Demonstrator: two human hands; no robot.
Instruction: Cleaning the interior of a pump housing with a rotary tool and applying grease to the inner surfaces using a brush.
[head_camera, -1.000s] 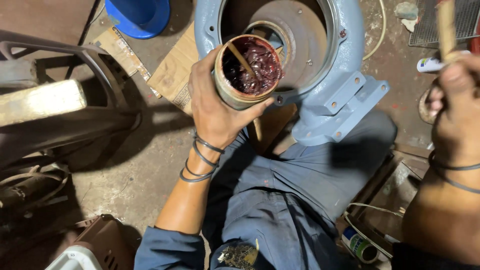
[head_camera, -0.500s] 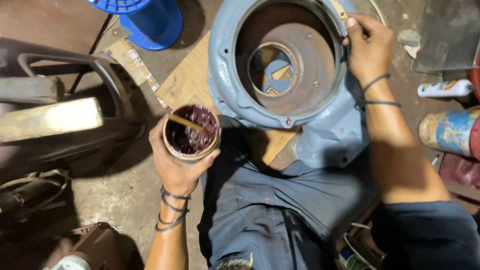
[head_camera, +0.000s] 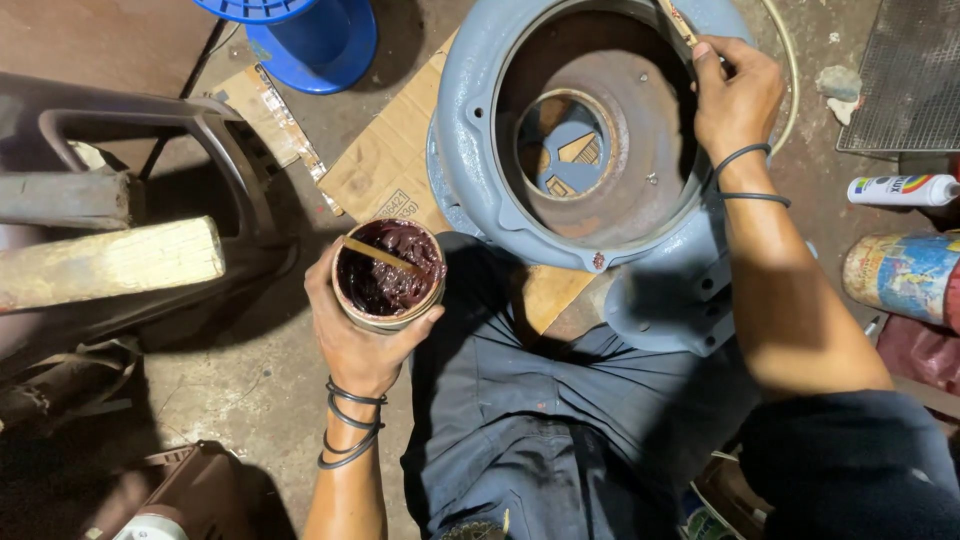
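Left hand (head_camera: 355, 340) wrapped around an open tin (head_camera: 390, 275) of dark red grease, a flat stick (head_camera: 380, 254) lying across it, held over the floor beside our knee. Right hand (head_camera: 735, 95) pinches a thin stick (head_camera: 678, 22) against the upper rim of the blue-grey pump housing (head_camera: 480, 130) on cardboard (head_camera: 395, 170). We see no clear grease along the rim; we judge the coating barely begun, most of the rim left.

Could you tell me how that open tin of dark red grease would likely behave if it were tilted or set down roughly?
The tin is round and open, so it may roll if dropped. Its grease looks thick, probably clinging rather than pouring. The left hand cups it upright.
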